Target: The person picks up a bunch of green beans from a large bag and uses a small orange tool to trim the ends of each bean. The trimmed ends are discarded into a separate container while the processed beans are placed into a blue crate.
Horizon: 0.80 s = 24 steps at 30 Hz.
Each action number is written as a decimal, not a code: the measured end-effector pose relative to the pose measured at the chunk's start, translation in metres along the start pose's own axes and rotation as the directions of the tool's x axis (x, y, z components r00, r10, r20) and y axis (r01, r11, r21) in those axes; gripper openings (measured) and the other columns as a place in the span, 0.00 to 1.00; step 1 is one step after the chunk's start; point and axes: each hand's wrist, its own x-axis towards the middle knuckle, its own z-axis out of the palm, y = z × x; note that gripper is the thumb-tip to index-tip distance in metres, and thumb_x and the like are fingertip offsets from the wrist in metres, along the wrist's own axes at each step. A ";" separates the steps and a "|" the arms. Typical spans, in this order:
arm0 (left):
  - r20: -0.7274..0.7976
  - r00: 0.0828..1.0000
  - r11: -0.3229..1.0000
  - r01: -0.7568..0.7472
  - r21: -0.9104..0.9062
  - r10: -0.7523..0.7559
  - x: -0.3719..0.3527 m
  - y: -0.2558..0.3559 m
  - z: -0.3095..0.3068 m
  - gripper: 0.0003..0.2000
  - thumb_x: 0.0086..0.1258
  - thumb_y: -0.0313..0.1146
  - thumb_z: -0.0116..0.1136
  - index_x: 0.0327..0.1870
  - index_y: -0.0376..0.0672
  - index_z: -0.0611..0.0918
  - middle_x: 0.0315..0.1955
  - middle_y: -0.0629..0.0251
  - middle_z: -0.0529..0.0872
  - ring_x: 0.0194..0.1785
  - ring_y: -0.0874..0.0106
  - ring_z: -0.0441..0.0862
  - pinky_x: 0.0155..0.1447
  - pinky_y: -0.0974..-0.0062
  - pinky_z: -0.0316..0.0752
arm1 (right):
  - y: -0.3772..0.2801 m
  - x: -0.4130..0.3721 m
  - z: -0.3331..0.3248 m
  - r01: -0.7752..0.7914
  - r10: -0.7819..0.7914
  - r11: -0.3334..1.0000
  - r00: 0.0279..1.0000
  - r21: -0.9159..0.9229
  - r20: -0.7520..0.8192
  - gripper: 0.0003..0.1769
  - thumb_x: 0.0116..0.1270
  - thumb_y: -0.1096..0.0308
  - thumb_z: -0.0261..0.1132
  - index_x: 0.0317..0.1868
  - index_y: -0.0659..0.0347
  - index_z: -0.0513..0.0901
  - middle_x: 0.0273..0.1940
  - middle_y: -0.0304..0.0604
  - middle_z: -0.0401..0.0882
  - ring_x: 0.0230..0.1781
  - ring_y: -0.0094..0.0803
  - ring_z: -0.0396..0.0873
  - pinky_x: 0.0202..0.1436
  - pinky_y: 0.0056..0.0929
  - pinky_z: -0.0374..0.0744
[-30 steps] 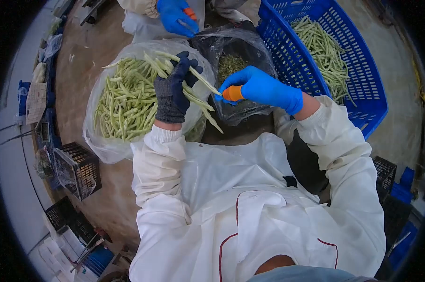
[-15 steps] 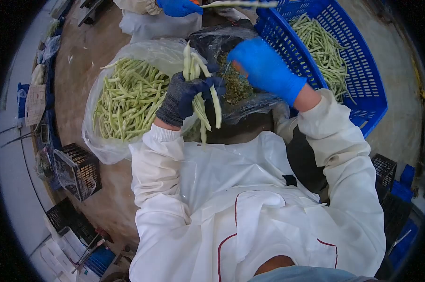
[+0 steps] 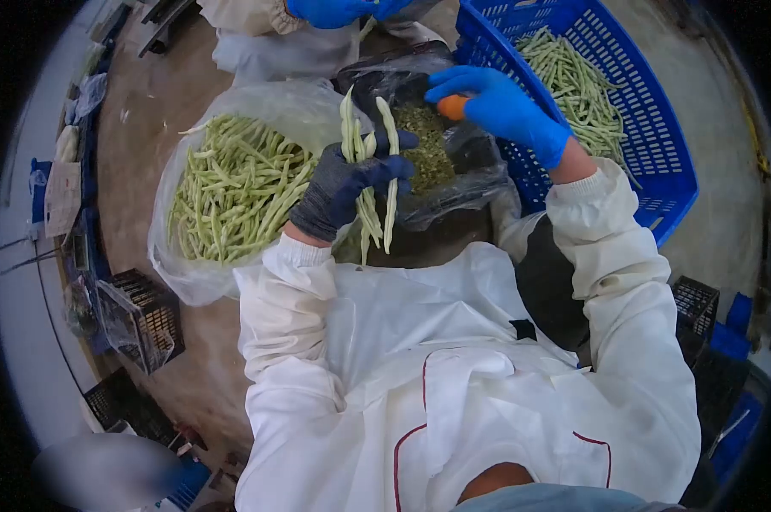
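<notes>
My left hand (image 3: 347,189), in a dark grey and navy glove, is closed around several pale green beans (image 3: 365,205). They stick out above and below the fingers, and one bean (image 3: 391,171) stands a little apart along the fingertips. My right hand (image 3: 509,111), in a blue glove, grips a small tool with an orange handle (image 3: 453,107); its working end cannot be made out. This hand is up and to the right of the beans, over a black plastic-lined container (image 3: 462,192) holding green trimmings (image 3: 426,152).
A clear plastic bag (image 3: 168,256) full of beans (image 3: 236,192) lies at the left. At the upper right stands a blue basket (image 3: 650,128) with more beans (image 3: 573,90). Another person's blue-gloved hands (image 3: 334,10) work at the top. A black crate (image 3: 151,316) sits lower left.
My right hand has lifted slightly and turned, so the orange handle shows more. The beans in my left hand have shifted more upright. The other person's hands have come together at the top.
</notes>
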 end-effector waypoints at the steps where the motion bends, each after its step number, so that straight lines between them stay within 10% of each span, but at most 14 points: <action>1: -0.009 1.000 1.000 0.009 0.019 -0.009 0.001 0.000 0.003 0.19 0.61 0.28 0.63 0.53 0.33 0.80 0.33 0.62 0.86 0.34 0.73 0.83 0.41 0.77 0.78 | -0.009 0.009 0.003 0.065 -0.077 0.971 0.996 0.231 0.044 0.20 0.61 0.70 0.65 0.55 0.55 0.83 0.49 0.40 0.82 0.52 0.32 0.78 0.51 0.28 0.76; 4: -0.015 0.999 0.988 0.037 0.149 -0.036 0.006 -0.004 0.006 0.17 0.62 0.29 0.64 0.51 0.33 0.81 0.32 0.63 0.86 0.34 0.76 0.83 0.39 0.79 0.76 | -0.066 0.013 0.022 -0.445 0.400 0.803 0.896 0.396 0.196 0.17 0.59 0.63 0.69 0.47 0.61 0.86 0.39 0.38 0.84 0.37 0.24 0.79 0.43 0.26 0.77; 9: 0.007 1.000 0.998 0.027 -0.064 -0.027 0.011 -0.009 0.009 0.17 0.67 0.30 0.61 0.54 0.31 0.78 0.37 0.59 0.86 0.36 0.73 0.83 0.41 0.76 0.77 | -0.048 0.016 -0.015 -0.123 0.286 0.878 0.910 0.462 -0.301 0.12 0.64 0.61 0.67 0.41 0.59 0.87 0.33 0.35 0.83 0.31 0.20 0.75 0.35 0.22 0.73; 12: 0.036 0.999 0.995 -0.030 -0.090 0.033 0.012 -0.015 -0.001 0.19 0.68 0.31 0.61 0.56 0.30 0.77 0.39 0.57 0.85 0.37 0.72 0.82 0.42 0.77 0.77 | 0.006 -0.009 -0.093 -0.175 0.118 0.985 0.669 -0.001 -0.734 0.12 0.63 0.61 0.66 0.40 0.60 0.86 0.33 0.41 0.85 0.34 0.28 0.81 0.36 0.29 0.77; 14: 0.079 0.996 0.995 -0.030 -0.097 0.038 0.011 -0.016 -0.006 0.20 0.67 0.31 0.60 0.57 0.29 0.76 0.41 0.56 0.85 0.38 0.72 0.82 0.42 0.77 0.77 | -0.013 -0.028 -0.115 -0.652 0.023 0.637 0.550 -0.411 -0.835 0.14 0.60 0.60 0.67 0.39 0.62 0.86 0.35 0.49 0.85 0.36 0.41 0.83 0.38 0.35 0.78; 17: 0.111 0.994 0.997 -0.015 -0.078 0.024 0.010 -0.013 -0.003 0.19 0.67 0.29 0.60 0.57 0.29 0.76 0.42 0.56 0.85 0.39 0.72 0.82 0.42 0.77 0.77 | 0.009 -0.041 -0.101 -0.564 -0.109 0.488 0.718 -0.666 -0.687 0.18 0.57 0.59 0.67 0.44 0.61 0.85 0.40 0.55 0.84 0.41 0.49 0.83 0.43 0.38 0.79; 19: 0.090 0.996 0.998 -0.009 -0.056 0.014 0.010 -0.009 0.007 0.18 0.66 0.29 0.61 0.55 0.30 0.77 0.41 0.57 0.85 0.39 0.72 0.83 0.41 0.77 0.77 | 0.005 -0.028 -0.059 -0.465 0.150 0.779 0.789 -0.420 -0.596 0.20 0.57 0.61 0.67 0.50 0.58 0.83 0.45 0.53 0.83 0.45 0.48 0.82 0.47 0.38 0.79; 21: 0.034 0.999 0.999 -0.015 -0.037 0.016 0.010 -0.008 0.020 0.16 0.66 0.29 0.62 0.52 0.31 0.79 0.39 0.59 0.86 0.38 0.73 0.83 0.39 0.77 0.78 | -0.036 -0.014 -0.022 -0.295 0.277 0.941 0.953 -0.166 -0.123 0.19 0.63 0.66 0.66 0.55 0.57 0.81 0.44 0.48 0.84 0.46 0.36 0.83 0.49 0.29 0.78; 24: 0.059 0.997 0.985 0.033 0.167 -0.043 0.015 -0.017 0.017 0.14 0.64 0.30 0.65 0.48 0.33 0.81 0.36 0.62 0.87 0.35 0.74 0.84 0.38 0.78 0.78 | -0.060 -0.007 0.014 -0.036 0.049 0.994 0.990 -0.103 0.131 0.15 0.62 0.71 0.64 0.50 0.57 0.83 0.43 0.48 0.84 0.44 0.42 0.82 0.47 0.32 0.78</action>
